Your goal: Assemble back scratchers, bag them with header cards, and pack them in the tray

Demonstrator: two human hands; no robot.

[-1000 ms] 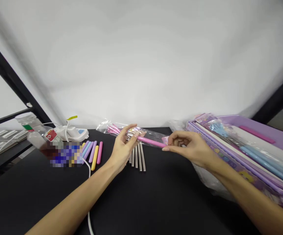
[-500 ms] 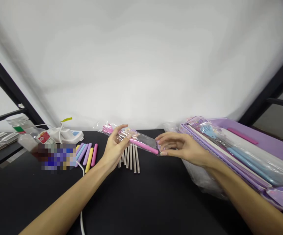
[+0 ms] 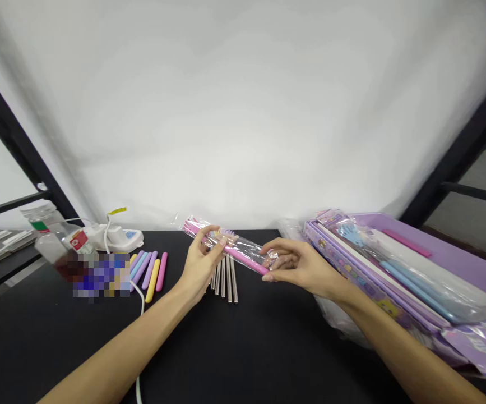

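Observation:
A pink back scratcher (image 3: pixel 243 258) in a clear plastic sleeve is held slanting above the table, its pink head up at the left. My left hand (image 3: pixel 204 258) pinches it near the head, thumb in front and fingers partly behind. At the lower end, my right hand (image 3: pixel 295 264) closes thumb and fingers on the sleeve and the handle tip. Several thin metal rods (image 3: pixel 229 280) with pale claw-like heads lie below, partly hidden by the sleeve and my left hand. To the left lie several coloured handles (image 3: pixel 152 280) in yellow, blue, purple and pink.
On the right, a purple box (image 3: pixel 373 303) holds a bagged light-blue back scratcher (image 3: pixel 419 289); crumpled clear plastic (image 3: pixel 339 314) lies beside it. A power strip (image 3: pixel 127 240), a tilted bottle (image 3: pixel 64 241) and a white cable (image 3: pixel 142 314) are at left. A white wall stands behind the table.
The lower end of the back scratcher has shifted slightly left and down with my right hand. My left hand keeps its hold. The whole view has shifted a little.

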